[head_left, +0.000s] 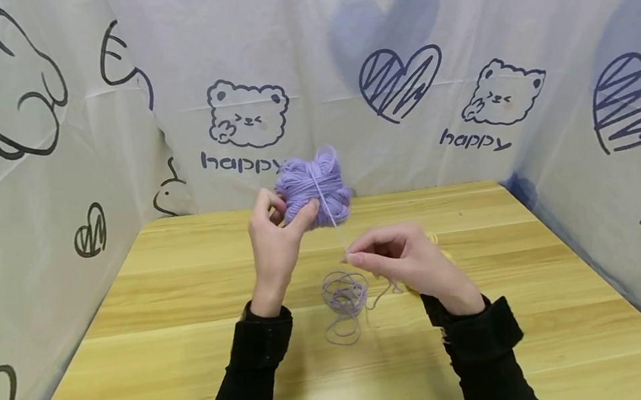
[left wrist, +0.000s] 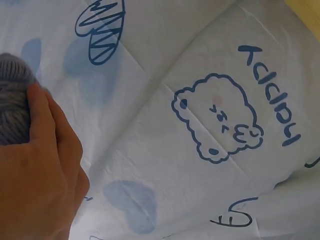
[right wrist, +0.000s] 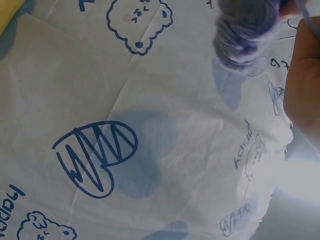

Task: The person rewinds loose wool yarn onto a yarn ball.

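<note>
Left hand (head_left: 273, 243) is raised above the desk (head_left: 153, 357), fingers and thumb curled round a purple yarn ball (head_left: 315, 189), gripping it from the left side. A single strand (head_left: 330, 215) runs from the ball down to the right hand (head_left: 404, 258), which pinches it between thumb and fingertips, other fingers loosely bent. Loose yarn loops (head_left: 344, 299) lie on the desk between the wrists, just under the right hand. Printed sheet (head_left: 457, 40) surrounds the desk.
</note>
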Demonstrator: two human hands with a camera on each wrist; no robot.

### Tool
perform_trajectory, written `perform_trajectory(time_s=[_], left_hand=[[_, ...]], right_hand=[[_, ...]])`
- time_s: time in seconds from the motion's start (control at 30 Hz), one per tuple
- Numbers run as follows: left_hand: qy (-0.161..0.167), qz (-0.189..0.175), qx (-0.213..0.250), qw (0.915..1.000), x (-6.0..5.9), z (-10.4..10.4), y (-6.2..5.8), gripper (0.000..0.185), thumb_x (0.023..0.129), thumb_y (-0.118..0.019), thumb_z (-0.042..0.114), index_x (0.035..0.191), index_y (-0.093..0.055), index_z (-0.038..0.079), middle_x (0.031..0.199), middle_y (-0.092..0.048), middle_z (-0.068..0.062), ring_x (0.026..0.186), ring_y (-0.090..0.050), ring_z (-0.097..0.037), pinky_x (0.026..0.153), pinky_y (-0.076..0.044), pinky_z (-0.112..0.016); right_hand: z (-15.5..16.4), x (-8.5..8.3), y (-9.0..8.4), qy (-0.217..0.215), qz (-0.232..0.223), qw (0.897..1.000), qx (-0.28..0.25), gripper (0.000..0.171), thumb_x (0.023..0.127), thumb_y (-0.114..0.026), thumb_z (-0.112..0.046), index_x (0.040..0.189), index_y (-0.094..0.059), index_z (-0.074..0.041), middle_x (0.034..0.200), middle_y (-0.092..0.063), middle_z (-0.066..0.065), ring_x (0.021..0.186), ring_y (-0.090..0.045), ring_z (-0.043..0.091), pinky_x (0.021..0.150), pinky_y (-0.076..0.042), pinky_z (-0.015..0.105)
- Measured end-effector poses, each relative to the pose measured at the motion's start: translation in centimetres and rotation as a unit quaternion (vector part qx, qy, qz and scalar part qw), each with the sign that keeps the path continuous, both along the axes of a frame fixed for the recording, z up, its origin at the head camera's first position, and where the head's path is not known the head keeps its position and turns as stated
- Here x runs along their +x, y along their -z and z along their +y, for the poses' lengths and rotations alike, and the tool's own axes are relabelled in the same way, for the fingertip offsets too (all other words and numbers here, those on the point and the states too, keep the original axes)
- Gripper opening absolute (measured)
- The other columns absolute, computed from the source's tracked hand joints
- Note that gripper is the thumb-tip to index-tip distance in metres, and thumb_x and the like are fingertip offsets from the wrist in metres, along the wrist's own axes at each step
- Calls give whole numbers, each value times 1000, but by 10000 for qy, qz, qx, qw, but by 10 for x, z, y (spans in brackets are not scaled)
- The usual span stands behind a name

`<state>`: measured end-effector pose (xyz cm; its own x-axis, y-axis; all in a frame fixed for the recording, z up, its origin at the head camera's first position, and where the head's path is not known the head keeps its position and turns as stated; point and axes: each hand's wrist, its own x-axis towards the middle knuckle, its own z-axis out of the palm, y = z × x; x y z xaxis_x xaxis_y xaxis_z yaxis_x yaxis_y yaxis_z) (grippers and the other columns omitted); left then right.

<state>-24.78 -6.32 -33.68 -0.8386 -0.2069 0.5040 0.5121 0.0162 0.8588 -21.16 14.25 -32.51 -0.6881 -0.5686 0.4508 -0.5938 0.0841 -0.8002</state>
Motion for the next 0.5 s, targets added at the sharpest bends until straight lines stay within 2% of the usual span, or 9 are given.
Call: perform_trajectory(time_s=[0.17, 0.27, 0.37, 0.5], left_hand=[[349, 173, 739, 9965, 2, 2, -3, 37, 81, -72, 7, 78, -36, 11, 98, -51, -8, 88, -63, -21, 70, -60, -29], [616, 232, 1013, 9927, 5, 4, -4, 34, 82, -70, 5, 77, -37, 11, 97, -51, -7, 82, -63, -16, 68, -59, -26], [922, 211, 1087, 9896, 8, 6, -6, 32, 82, -70, 5, 77, -39, 11, 95, -50, -5, 78, -59, -13, 66, -57, -23], [1336, 227, 765, 9878, 13, 6, -8, 29, 81, -70, 9, 76, -41, 12, 96, -50, -3, 79, -55, -12, 65, -53, -20]], right_hand=[[-5, -11, 8, 152, -254, 9983, 510, 13, 91, -64, -13, 100, -73, -7, 72, -60, 1, 53, -41, 9, 46, -36, 24], [-7, -21, 14, 255, -518, 9955, 753, 15, 92, -64, -16, 101, -73, -8, 73, -62, 2, 51, -42, 8, 45, -37, 23], [-7, -31, 19, 250, -758, 9938, 781, 17, 92, -63, -15, 102, -73, -5, 68, -59, 4, 50, -42, 8, 44, -38, 22], [-2, -39, 23, 168, -1057, 9926, 580, 16, 92, -63, -13, 101, -71, -3, 62, -51, 1, 51, -41, 8, 46, -38, 22]])
